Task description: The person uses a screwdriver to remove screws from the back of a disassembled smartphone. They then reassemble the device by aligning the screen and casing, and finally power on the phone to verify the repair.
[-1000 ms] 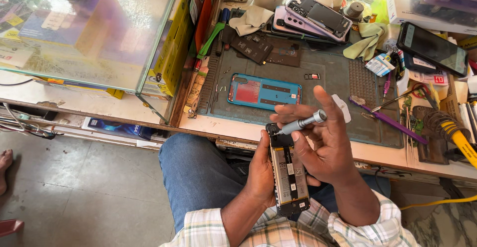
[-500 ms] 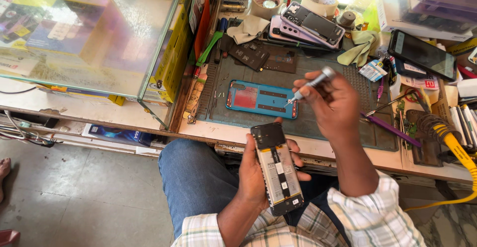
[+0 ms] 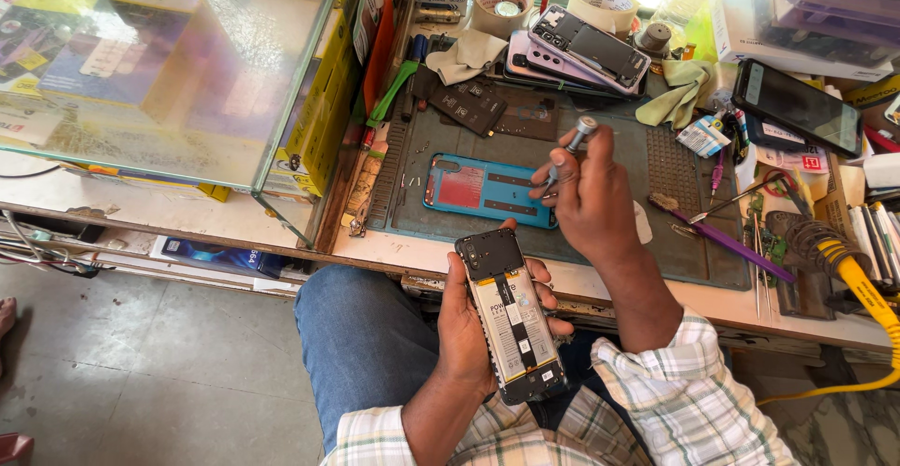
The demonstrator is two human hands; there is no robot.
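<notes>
My left hand (image 3: 473,321) holds an opened phone (image 3: 511,314) over my lap, back cover off, battery and black board cover showing. My right hand (image 3: 586,199) grips a small silver screwdriver (image 3: 567,150), its tip pointing down at the grey work mat (image 3: 647,171) by the right end of a blue phone back cover (image 3: 483,191) lying on the mat.
A glass display case (image 3: 159,63) stands at left. Several phones (image 3: 586,53), tape rolls (image 3: 502,5), cloths and black parts crowd the mat's far side. A dark phone (image 3: 797,105), purple tool (image 3: 731,241), tweezers and a yellow cable (image 3: 872,288) lie at right.
My right hand has lifted the screwdriver off the opened phone and carried it forward over the mat, near the blue cover. The left hand has lowered the phone slightly.
</notes>
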